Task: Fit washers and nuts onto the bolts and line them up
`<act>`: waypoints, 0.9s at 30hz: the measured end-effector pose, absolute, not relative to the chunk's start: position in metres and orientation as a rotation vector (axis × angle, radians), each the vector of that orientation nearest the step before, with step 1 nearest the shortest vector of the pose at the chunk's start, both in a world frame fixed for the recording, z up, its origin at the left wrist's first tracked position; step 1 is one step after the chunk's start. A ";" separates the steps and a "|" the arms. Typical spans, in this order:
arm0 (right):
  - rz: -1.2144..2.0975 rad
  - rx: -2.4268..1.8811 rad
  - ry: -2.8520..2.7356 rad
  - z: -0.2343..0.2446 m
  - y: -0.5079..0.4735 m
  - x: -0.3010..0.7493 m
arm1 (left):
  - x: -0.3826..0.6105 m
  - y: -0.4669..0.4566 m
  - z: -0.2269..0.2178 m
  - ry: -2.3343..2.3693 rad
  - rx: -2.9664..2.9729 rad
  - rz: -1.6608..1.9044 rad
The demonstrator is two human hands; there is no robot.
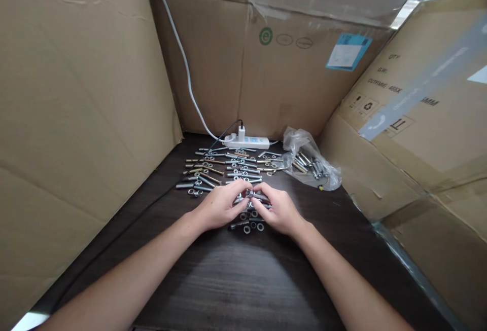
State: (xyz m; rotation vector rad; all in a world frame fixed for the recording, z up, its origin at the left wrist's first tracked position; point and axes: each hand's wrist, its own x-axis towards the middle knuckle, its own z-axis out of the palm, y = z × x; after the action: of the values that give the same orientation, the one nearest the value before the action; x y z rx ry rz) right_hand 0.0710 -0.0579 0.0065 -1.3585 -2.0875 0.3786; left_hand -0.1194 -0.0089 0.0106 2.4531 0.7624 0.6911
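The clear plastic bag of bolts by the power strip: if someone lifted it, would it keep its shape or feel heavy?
Probably floppy: the plastic bag is thin and crumpled, so it would likely sag around its load. It likely feels heavy for its size, since metal bolts fill its lower end. Pushed, it should slump rather than roll.

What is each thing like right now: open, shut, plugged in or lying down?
left hand: fingertips pinched on a bolt.
right hand: pinched on the same bolt.
rows of bolts: lying flat on the table.
washers: loose, flat by the hands.
plastic bag: crumpled, bolts inside.
power strip: one white plug in it.
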 end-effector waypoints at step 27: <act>0.240 -1.302 -2.015 0.001 -0.056 0.071 | -0.116 -0.013 0.012 0.722 2.436 0.724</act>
State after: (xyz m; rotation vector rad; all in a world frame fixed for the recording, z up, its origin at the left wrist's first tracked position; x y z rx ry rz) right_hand 0.0710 -0.0560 0.0007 -1.3020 -2.0145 0.2397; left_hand -0.1159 -0.0129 0.0116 2.4358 0.7224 0.7241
